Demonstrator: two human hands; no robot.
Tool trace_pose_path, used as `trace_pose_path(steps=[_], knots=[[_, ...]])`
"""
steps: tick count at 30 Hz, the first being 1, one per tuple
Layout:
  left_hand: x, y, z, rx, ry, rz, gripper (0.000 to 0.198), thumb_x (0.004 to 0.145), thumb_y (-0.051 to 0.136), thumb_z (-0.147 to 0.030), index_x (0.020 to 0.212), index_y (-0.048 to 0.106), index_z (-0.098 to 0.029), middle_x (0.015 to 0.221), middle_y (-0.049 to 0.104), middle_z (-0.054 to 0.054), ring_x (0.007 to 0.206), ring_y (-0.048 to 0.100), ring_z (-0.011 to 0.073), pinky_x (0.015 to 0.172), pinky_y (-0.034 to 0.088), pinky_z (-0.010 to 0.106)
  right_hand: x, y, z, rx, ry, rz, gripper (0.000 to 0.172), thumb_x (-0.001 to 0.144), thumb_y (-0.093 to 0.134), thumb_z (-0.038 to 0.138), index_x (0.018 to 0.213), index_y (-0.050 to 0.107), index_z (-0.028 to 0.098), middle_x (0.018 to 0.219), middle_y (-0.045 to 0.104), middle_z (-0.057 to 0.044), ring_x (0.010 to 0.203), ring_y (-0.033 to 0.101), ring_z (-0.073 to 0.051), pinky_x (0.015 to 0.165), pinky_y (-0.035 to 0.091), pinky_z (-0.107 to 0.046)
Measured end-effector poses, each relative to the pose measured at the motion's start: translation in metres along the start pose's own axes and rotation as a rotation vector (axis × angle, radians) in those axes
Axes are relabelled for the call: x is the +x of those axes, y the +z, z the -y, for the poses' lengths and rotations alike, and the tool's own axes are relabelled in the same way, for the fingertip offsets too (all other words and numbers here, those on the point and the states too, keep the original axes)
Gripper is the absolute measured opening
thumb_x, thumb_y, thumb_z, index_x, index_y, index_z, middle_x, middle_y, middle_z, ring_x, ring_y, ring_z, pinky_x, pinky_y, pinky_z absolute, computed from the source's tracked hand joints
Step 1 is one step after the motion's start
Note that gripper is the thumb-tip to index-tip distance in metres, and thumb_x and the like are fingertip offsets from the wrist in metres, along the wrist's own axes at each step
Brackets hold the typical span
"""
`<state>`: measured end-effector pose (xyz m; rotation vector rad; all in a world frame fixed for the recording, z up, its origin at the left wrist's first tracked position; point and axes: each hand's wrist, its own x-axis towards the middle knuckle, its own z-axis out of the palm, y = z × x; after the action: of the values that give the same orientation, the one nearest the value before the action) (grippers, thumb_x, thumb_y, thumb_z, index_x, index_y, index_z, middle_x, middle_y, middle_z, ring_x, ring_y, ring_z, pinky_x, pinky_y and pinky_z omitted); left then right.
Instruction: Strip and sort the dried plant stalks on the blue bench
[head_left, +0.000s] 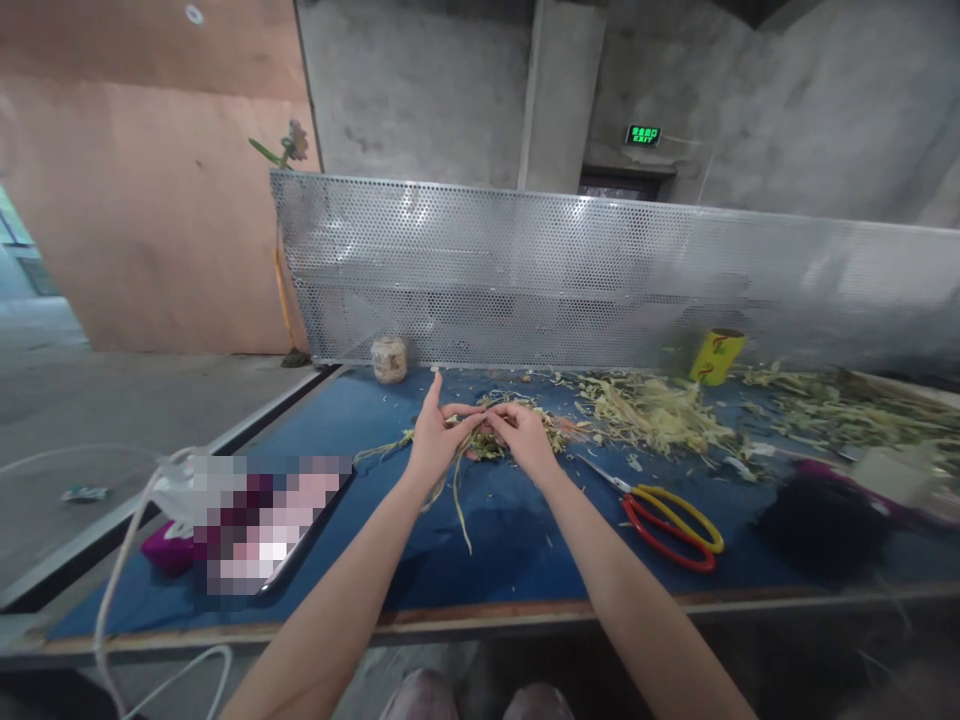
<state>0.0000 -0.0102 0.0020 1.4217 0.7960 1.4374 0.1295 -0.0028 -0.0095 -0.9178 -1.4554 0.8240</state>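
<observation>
The bare left hand (433, 447) is partly open, one digit raised upright, and its other fingertips meet the closely pinched fingers of the bare right hand (529, 443); what exactly each hand grips, I cannot tell. The loose heap of thin, pale-green plant stems (491, 446) lies at their fingertips on the flat blue tabletop (517, 545), with the red-and-yellow-handled metal scissors (628, 492) farther right.

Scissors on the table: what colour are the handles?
One scissor handle red, the other yellow; head view.
</observation>
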Motion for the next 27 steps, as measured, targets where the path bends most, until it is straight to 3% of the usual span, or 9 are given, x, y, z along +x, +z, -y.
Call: trace_pose_path(steps=[5, 11, 15, 18, 27], knots=[[-0.001, -0.002, -0.001, 0.037, 0.035, -0.037, 0.09, 0.065, 0.063, -0.024, 0.134, 0.005, -0.024, 0.074, 0.064, 0.003, 0.049, 0.055, 0.0095, 0.038, 0.045, 0.018, 0.0, 0.0, 0.0, 0.009, -0.009, 0.026, 0.017, 0.066, 0.055, 0.035, 0.065, 0.056, 0.018, 0.049, 0.051, 0.003, 0.04, 0.038, -0.009, 0.041, 0.03, -0.021], [0.003, -0.003, 0.003, 0.04, 0.067, -0.075, 0.092, 0.063, 0.065, -0.023, 0.133, 0.006, -0.02, 0.064, 0.06, -0.001, 0.05, 0.054, 0.0087, 0.042, 0.045, 0.016, 0.0, -0.001, 0.001, -0.049, -0.018, 0.03, 0.015, 0.066, 0.055, 0.032, 0.065, 0.057, 0.017, 0.047, 0.048, 0.003, 0.043, 0.041, -0.01, 0.043, 0.032, -0.022], [0.005, -0.003, 0.003, 0.027, 0.043, -0.076, 0.097, 0.063, 0.064, -0.021, 0.133, -0.002, -0.019, 0.061, 0.056, -0.004, 0.054, 0.054, 0.0094, 0.043, 0.046, 0.017, 0.0, -0.003, 0.001, -0.122, -0.068, 0.023, 0.009, 0.066, 0.055, 0.026, 0.068, 0.058, 0.017, 0.064, 0.059, -0.001, 0.06, 0.054, -0.014, 0.056, 0.041, -0.024], [0.006, -0.003, 0.004, -0.006, 0.013, -0.07, 0.099, 0.063, 0.064, -0.017, 0.133, -0.006, -0.018, 0.06, 0.054, -0.005, 0.054, 0.054, 0.009, 0.044, 0.047, 0.017, 0.0, -0.006, 0.0, -0.202, -0.108, 0.022, 0.008, 0.068, 0.054, 0.022, 0.069, 0.059, 0.017, 0.07, 0.061, -0.003, 0.068, 0.056, -0.015, 0.065, 0.042, -0.027], [0.009, -0.004, 0.01, -0.08, -0.138, -0.115, 0.097, 0.064, 0.064, -0.012, 0.133, -0.004, -0.015, 0.058, 0.053, -0.004, 0.065, 0.056, 0.0129, 0.052, 0.052, 0.026, 0.0, -0.008, -0.002, -0.435, -0.236, 0.001, 0.006, 0.073, 0.052, 0.019, 0.069, 0.057, 0.017, 0.069, 0.056, -0.002, 0.066, 0.052, -0.013, 0.062, 0.04, -0.025]])
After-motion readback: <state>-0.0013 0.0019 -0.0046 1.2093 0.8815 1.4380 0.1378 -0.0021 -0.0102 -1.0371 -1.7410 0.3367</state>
